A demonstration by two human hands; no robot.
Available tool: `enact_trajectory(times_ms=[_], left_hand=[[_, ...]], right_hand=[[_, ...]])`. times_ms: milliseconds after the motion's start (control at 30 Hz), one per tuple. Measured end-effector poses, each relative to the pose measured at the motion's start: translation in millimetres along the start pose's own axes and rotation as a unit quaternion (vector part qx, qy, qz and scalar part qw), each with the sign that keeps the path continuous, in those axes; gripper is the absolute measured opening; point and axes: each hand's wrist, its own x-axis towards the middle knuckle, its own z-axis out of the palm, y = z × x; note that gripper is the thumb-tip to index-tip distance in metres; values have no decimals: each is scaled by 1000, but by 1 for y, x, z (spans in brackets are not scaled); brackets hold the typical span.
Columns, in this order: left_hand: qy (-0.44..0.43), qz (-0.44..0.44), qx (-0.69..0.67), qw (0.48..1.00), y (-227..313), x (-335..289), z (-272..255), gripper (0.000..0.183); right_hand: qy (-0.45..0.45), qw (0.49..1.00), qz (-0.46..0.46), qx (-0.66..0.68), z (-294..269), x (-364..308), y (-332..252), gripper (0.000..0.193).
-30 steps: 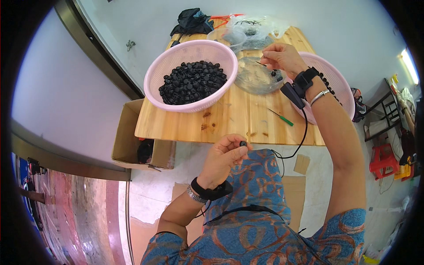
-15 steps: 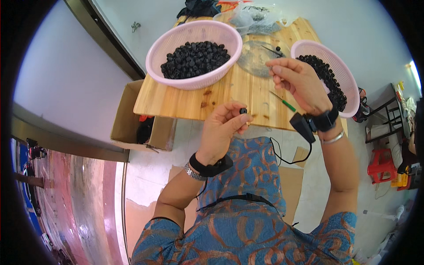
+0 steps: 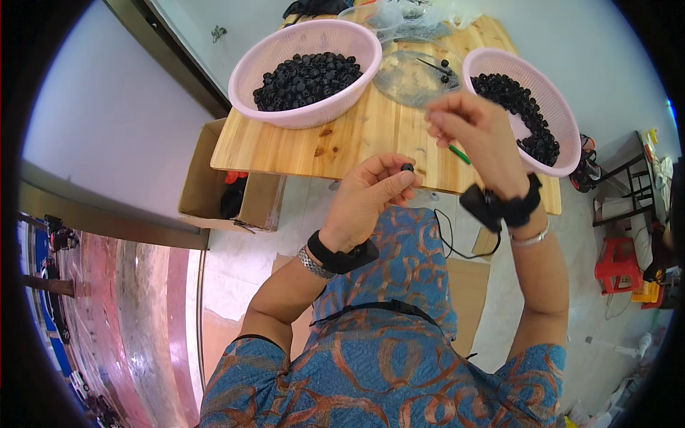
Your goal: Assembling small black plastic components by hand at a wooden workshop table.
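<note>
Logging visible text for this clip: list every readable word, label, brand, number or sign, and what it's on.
None can be read.
Left pink basket, right pink basket: no lettering visible.
Small black part in the left grip: too small to tell.
Cardboard box: no print visible.
Clear plastic bag: too unclear to tell.

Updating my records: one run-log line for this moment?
left hand: black part pinched; right hand: contents unclear; green tool: on table; left basket: black parts
</note>
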Motion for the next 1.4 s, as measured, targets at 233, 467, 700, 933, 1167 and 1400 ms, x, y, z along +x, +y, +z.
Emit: enact_trajectory(times_ms=[233,467,700,933,1167,1400], left_hand=[[-11,-44,1,999,-10,-3,1,20],[22,-47,-7,999,-4,-9,-16,20],[17,-40,-35,998,-3,-10,-23,21],[33,38,6,999,6,-9,-23,22],[31,87,140,986,6,-10,-10,24],[29,111,200,973,3,-14,2,23]], right_hand=[[8,978,2,-207,-31,109,1,13],[20,836,-142,-530,-40,147,22,11],[-23,982,44,-184,-38,133,14,12],[-138,982,2,-129,11,25,-18,13],[-84,986,-102,-106,32,-32,2,13],[-61,986,-87,-125,22,-49,2,15]])
